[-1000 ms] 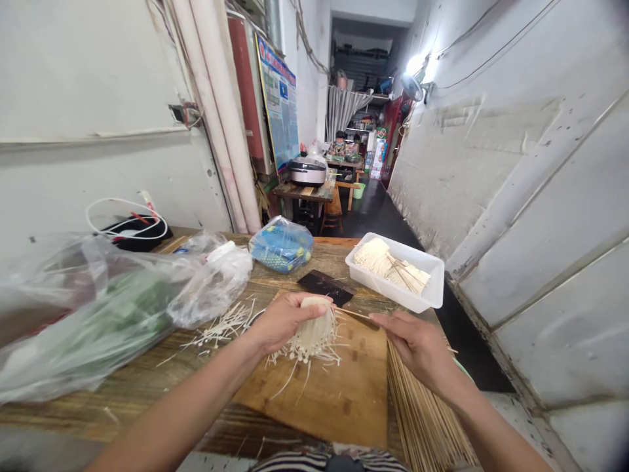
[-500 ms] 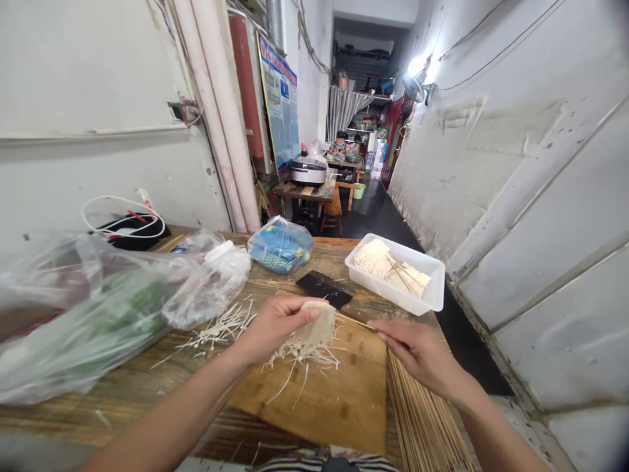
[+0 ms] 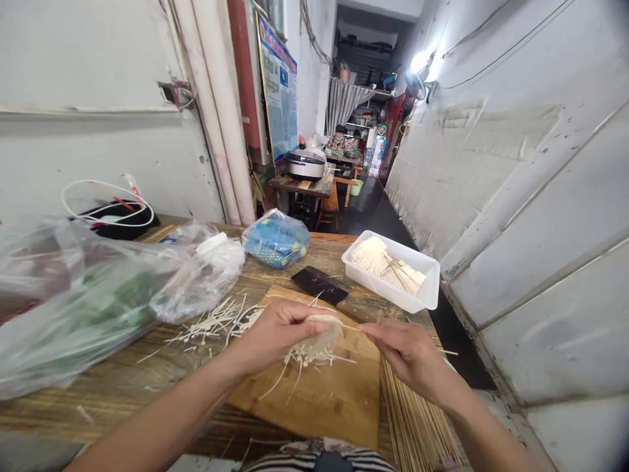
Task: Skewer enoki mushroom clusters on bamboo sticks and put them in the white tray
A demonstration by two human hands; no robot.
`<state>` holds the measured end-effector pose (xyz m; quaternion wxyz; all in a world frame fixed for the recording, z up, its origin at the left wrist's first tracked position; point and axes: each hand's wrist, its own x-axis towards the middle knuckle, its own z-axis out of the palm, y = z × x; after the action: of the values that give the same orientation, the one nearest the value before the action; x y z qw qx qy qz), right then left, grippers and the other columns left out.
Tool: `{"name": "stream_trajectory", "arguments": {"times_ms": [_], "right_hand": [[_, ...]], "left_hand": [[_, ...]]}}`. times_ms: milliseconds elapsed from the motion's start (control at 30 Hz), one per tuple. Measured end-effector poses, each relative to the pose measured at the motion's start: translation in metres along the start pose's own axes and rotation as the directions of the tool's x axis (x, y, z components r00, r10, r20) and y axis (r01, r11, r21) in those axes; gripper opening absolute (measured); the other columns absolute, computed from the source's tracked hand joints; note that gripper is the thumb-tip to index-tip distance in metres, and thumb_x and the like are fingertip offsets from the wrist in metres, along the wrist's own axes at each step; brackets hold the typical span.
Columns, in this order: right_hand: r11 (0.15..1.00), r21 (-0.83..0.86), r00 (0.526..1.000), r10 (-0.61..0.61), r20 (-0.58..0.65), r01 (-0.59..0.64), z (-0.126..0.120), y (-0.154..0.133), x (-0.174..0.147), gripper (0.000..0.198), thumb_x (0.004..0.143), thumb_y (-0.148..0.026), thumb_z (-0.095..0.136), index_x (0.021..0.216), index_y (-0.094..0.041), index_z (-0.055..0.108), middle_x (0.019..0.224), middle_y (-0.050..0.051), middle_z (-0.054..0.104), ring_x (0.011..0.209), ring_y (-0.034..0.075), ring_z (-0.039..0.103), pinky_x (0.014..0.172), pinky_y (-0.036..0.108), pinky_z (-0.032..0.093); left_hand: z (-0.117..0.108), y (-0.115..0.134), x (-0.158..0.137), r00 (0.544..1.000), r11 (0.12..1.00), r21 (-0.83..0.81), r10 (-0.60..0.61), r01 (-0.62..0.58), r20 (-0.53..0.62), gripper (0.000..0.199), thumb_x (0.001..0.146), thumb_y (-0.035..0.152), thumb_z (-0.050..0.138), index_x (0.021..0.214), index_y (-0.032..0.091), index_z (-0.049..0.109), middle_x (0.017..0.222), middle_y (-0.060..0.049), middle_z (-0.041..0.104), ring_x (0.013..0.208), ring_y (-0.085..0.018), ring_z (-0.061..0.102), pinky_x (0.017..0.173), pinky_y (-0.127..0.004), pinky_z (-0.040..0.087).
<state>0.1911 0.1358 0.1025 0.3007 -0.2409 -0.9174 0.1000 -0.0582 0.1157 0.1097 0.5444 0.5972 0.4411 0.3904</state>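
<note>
My left hand (image 3: 275, 333) pinches a folded pale sheet like tofu skin (image 3: 328, 337), thumb on top, above the wooden cutting board (image 3: 339, 410). Thin white enoki mushrooms (image 3: 308, 356) stick out below the sheet. Between the fingertips of my right hand (image 3: 410, 354) is a thin bamboo skewer (image 3: 350, 328), its front end at the right edge of the fold. How deep the tip goes in is hidden. More loose enoki (image 3: 211, 322) lie left of the board. A bundle of bamboo skewers (image 3: 417, 423) lies under my right forearm.
A white plastic tub (image 3: 431, 288) with finished-looking skewered pieces stands at the back right. Behind the board lies a dark flat blade-like piece (image 3: 319, 284). A blue bagged bundle (image 3: 276, 239) and clear plastic bags with greens (image 3: 108, 305) occupy the back and left.
My right hand has moved left toward the fold, and less of the skewer shows between the two. My left hand sits slightly lower with the sheet. The camera view has shifted a little.
</note>
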Motion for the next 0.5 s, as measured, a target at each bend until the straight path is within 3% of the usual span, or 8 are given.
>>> {"name": "stream_trajectory", "arguments": {"times_ms": [200,400,500], "right_hand": [[0.99,0.114,0.995,0.07,0.072,-0.078,0.003,0.004,0.002,0.023,0.093,-0.014,0.046,0.109,-0.019,0.062,0.08,0.004,0.066,0.07,0.014,0.06,0.062,0.025,0.044],[0.986,0.153,0.998,0.056,0.027,-0.059,0.012,0.001,0.009,0.02,0.092,-0.015,0.048,0.105,-0.019,0.063,0.083,0.004,0.068,0.071,0.012,0.062,0.064,0.023,0.046],[0.989,0.148,0.999,0.033,-0.02,-0.03,0.014,0.001,0.011,0.019,0.092,-0.015,0.048,0.103,-0.018,0.064,0.079,0.003,0.067,0.069,0.012,0.06,0.062,0.023,0.045]], "left_hand": [[0.001,-0.005,0.001,0.997,0.998,0.045,0.047,-0.049,0.06,0.024,0.079,0.033,0.065,0.099,0.024,0.073,0.104,-0.001,0.073,0.093,-0.019,0.068,0.084,-0.027,0.051],[0.009,-0.008,0.004,0.991,0.996,0.041,0.078,-0.083,0.108,0.023,0.081,0.032,0.064,0.099,0.023,0.073,0.101,-0.001,0.074,0.092,-0.019,0.068,0.084,-0.028,0.052],[0.015,-0.008,0.004,0.988,0.99,0.039,0.136,-0.139,0.067,0.023,0.08,0.03,0.064,0.099,0.021,0.073,0.103,-0.002,0.073,0.094,-0.02,0.068,0.088,-0.031,0.052]]}}
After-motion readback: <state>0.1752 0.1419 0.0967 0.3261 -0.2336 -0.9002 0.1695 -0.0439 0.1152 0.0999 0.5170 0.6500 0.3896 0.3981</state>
